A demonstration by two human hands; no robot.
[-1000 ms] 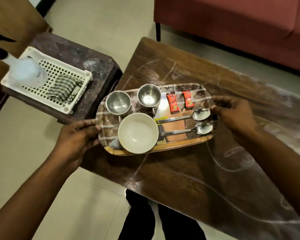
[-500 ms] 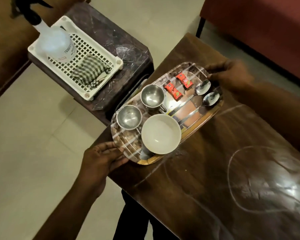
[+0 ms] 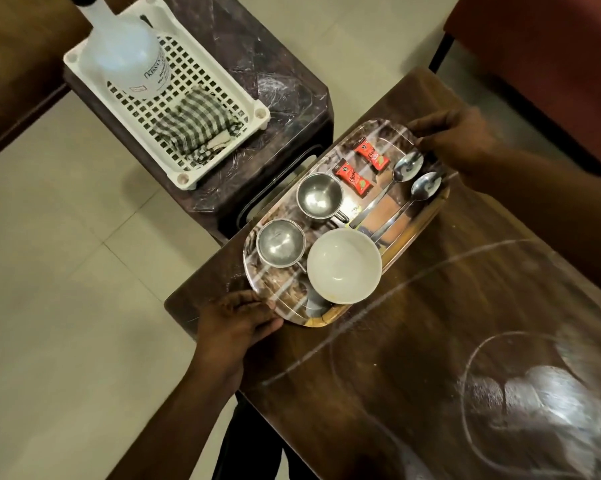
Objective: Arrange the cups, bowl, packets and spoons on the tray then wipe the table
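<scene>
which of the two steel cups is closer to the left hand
The steel cup beside the white bowl, nearer the left hand; the other cup sits further up by the red packets.

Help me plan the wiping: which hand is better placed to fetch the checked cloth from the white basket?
Left, probably. The left hand grips the tray end on the same side as the checked cloth; the right hand would cross over the tray.

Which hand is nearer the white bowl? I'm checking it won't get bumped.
Left. The left hand grips the tray end just beside the white bowl; the right hand holds the far end, past the spoons.
</scene>
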